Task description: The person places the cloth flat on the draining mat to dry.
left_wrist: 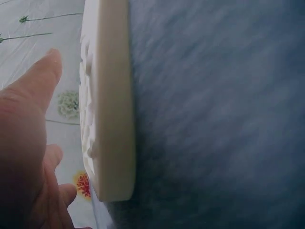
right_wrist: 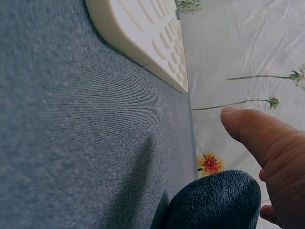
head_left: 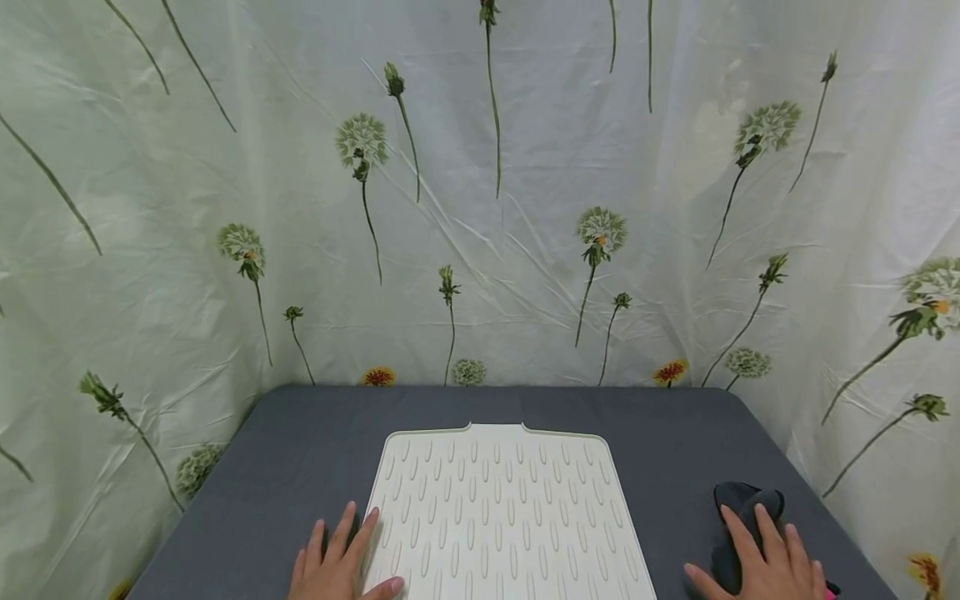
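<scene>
A flat white board (head_left: 498,508) with rows of raised oval ridges and a small tab on its far edge lies on the dark grey-blue table. My left hand (head_left: 337,562) is spread at its left edge, thumb reaching over the surface. In the left wrist view the board's thick side wall (left_wrist: 114,105) stands beside the hand (left_wrist: 24,129). To the right, my right hand (head_left: 772,562) has its fingers spread over a dark, soft, fuzzy fabric thing (head_left: 726,562) with black edging. The right wrist view shows its rounded end (right_wrist: 214,200) below the thumb; the palm hides the rest.
The padded table (head_left: 315,442) has rounded far corners. Behind it and at both sides hangs a pale curtain (head_left: 480,250) printed with dandelions. A bit of pink (head_left: 829,593) shows by the right hand, near the table's right edge.
</scene>
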Tool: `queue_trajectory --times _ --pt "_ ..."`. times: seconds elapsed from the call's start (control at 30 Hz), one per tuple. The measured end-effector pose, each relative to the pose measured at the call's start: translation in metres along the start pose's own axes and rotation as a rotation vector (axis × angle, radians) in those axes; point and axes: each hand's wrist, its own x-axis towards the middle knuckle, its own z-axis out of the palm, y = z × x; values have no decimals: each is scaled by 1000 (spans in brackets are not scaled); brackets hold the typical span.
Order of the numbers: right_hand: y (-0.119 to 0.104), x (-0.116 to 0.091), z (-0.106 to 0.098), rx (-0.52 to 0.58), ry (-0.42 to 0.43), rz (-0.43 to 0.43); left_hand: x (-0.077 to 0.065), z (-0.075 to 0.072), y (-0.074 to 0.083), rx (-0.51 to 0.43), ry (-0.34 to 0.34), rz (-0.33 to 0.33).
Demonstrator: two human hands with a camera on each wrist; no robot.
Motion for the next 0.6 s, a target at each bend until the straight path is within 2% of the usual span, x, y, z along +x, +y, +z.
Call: queue_trajectory --times 0.07,0.13,0.2,0.27,0.37,0.6 --pt "2 -3 2 29 -12 46 -6 8 -2 16 48 3" --pt "5 -6 6 41 -13 85 -12 17 -5 38 124 20" --pt "7 -8 9 68 2 108 -17 25 -8 71 212 52" --pt "9 -10 13 80 20 116 -21 32 -11 105 258 70" --pt "10 -11 18 108 40 125 -24 39 -14 122 263 81" --pt "11 -6 21 120 6 145 -23 47 -18 119 198 87"
